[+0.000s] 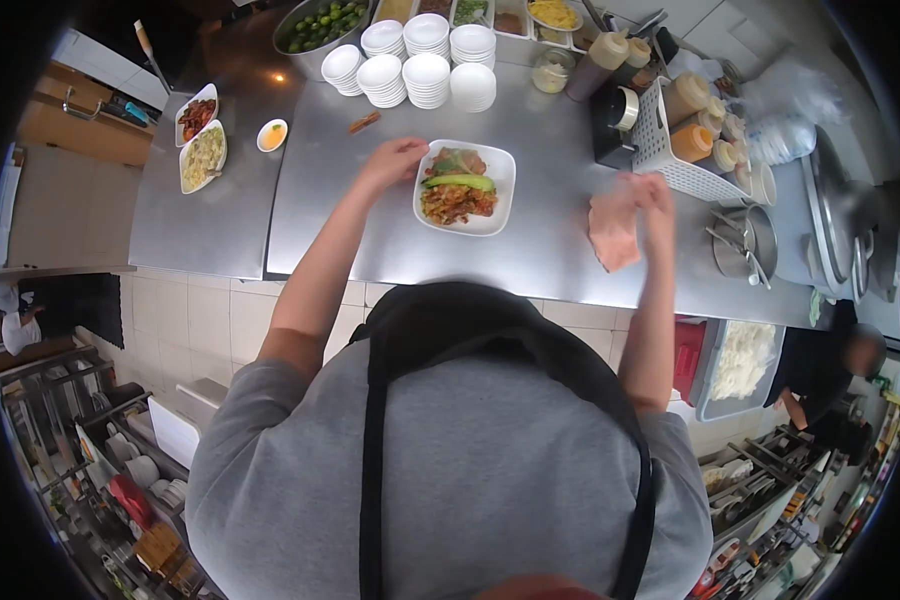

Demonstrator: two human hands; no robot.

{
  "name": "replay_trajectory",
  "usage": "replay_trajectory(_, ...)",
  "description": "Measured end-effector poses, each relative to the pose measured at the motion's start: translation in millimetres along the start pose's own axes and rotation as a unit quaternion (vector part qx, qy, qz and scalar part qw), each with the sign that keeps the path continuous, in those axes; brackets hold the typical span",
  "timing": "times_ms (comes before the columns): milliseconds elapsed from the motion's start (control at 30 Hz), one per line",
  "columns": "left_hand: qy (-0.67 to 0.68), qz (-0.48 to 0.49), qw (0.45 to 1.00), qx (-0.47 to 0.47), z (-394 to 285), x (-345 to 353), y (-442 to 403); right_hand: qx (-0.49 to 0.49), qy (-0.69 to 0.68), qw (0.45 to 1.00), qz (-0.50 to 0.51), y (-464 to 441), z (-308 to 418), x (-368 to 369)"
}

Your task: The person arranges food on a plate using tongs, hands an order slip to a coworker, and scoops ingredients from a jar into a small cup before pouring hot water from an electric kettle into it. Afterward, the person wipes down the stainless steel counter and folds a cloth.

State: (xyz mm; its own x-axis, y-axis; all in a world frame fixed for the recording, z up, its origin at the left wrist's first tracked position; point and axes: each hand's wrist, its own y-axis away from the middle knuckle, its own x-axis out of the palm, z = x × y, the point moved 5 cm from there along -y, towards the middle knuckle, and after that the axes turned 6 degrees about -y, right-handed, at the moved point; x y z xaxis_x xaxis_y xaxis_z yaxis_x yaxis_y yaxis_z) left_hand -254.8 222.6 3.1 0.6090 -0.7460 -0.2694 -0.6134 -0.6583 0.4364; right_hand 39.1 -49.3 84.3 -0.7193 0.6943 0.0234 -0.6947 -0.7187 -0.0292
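pink cloth (613, 237) hangs from the right hand (654, 192), arm (653, 310) extended forward.

A stainless-steel counter (350, 250) spans the upper frame, carrying a filled square white plate (506, 190) at upper center, stacked white saucers (428, 75) above it, two oblong dishes (187, 186) and a sauce cup (263, 136) at upper left, and a perforated white basket (660, 153) at upper right.
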Motion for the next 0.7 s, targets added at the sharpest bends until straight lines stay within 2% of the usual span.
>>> replay_trajectory(67, -0.034, -0.008, 0.999, 0.017, -3.0, 5.5, -8.8, 0.033, -0.070, 0.996, 0.042, -24.2, -51.6, 35.9)
replay_trajectory(200, -0.052, 0.003, 0.998, 0.023, 5.1, 19.1, -24.6, -0.074, 0.056, 0.994, 0.065, -35.6, -54.3, 127.7)
replay_trajectory(267, -0.047, -0.022, 0.995, 0.082, 3.0, 19.4, -26.7, -0.069, 0.085, 0.989, 0.100, -41.3, -70.9, 143.4)
replay_trajectory(333, -0.041, -0.023, 0.996, 0.082, 3.9, 20.3, -26.2, -0.066, 0.115, 0.982, 0.134, -41.8, -84.4, 149.2)
replay_trajectory(400, -0.035, -0.024, 0.996, 0.080, 4.6, 19.3, -25.4, -0.152, 0.098, 0.963, 0.198, -36.2, -86.5, 149.5)
replay_trajectory(433, -0.025, -0.021, 0.996, 0.080, 6.2, 19.4, -25.8, -0.151, 0.098, 0.963, 0.200, -39.0, -83.2, 147.4)
replay_trajectory(500, -0.014, -0.018, 0.997, 0.077, 10.5, 20.0, -26.3, -0.131, 0.216, 0.939, 0.232, -44.6, -81.7, 145.9)
replay_trajectory(633, -0.018, -0.022, 0.996, 0.082, 7.8, 19.9, -27.8, -0.152, 0.238, 0.936, 0.210, -43.9, -51.9, 161.2)
replay_trajectory(700, -0.003, -0.017, 0.997, 0.075, 8.8, 20.1, -27.2, -0.197, 0.302, 0.894, 0.266, -42.9, -57.5, 171.8)
